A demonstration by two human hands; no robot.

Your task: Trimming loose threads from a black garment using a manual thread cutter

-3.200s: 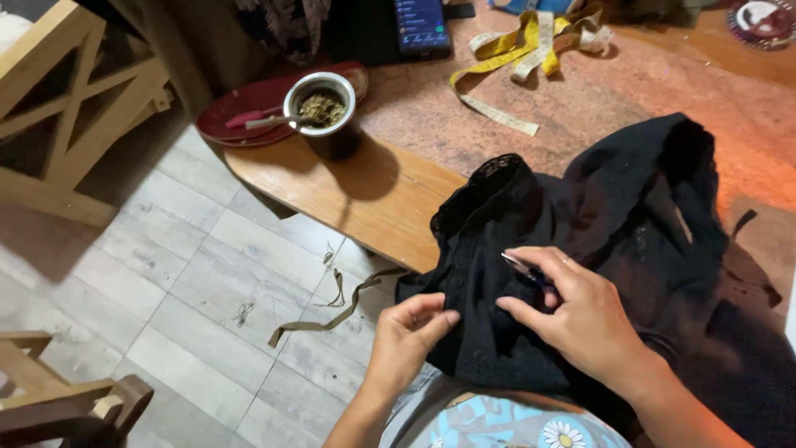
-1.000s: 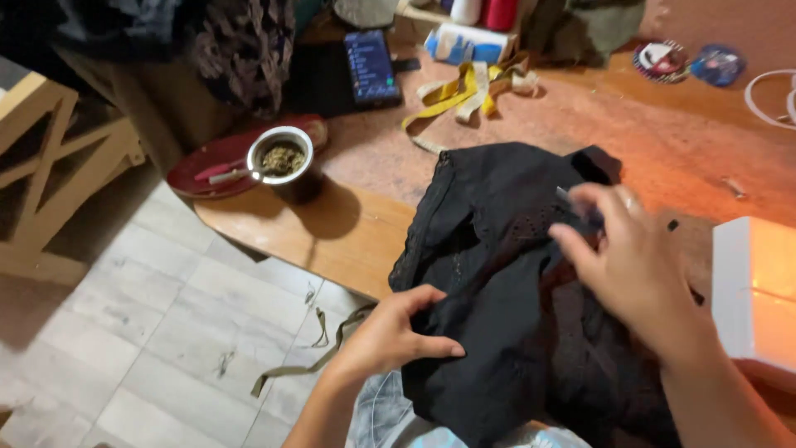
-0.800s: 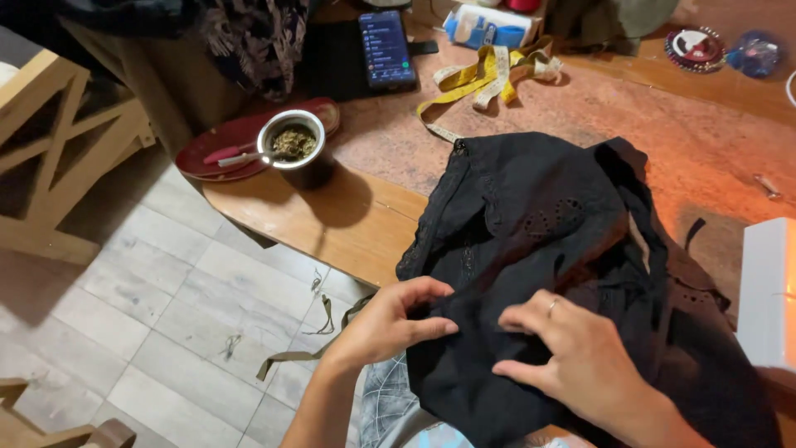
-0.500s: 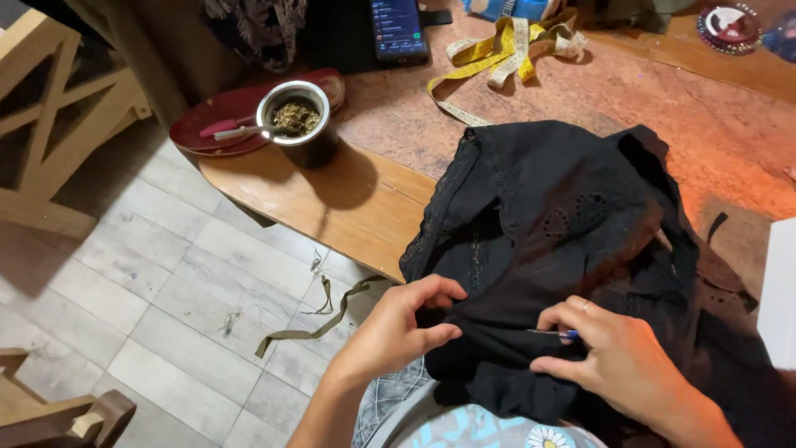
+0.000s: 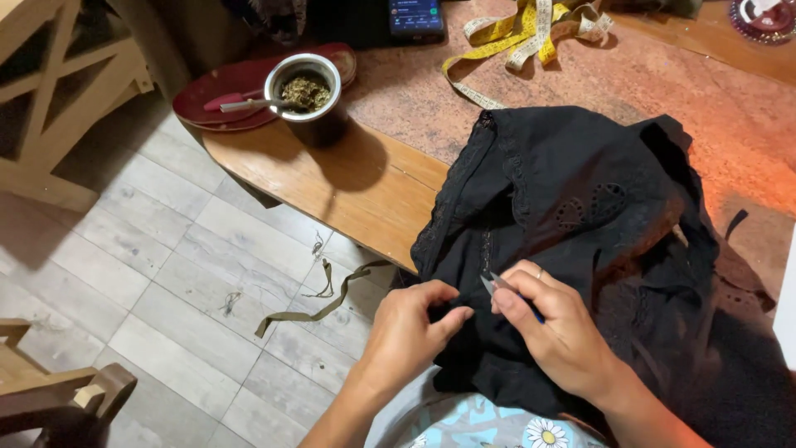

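Black lace-trimmed garment draped over near edge of wooden table, hanging down toward lap. Left hand pinching a fold of fabric at the lower edge, fingers closed on cloth. Right hand just beside it, gripping small metal-tipped tool, tip against fabric. Farther back on the table: metal cup by red plate, yellow measuring tape, phone.

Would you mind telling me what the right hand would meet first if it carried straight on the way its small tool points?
The right hand points its tool up-left, so it would probably meet the black garment straight away, just beside the left hand's fingers; depth is hard to judge.
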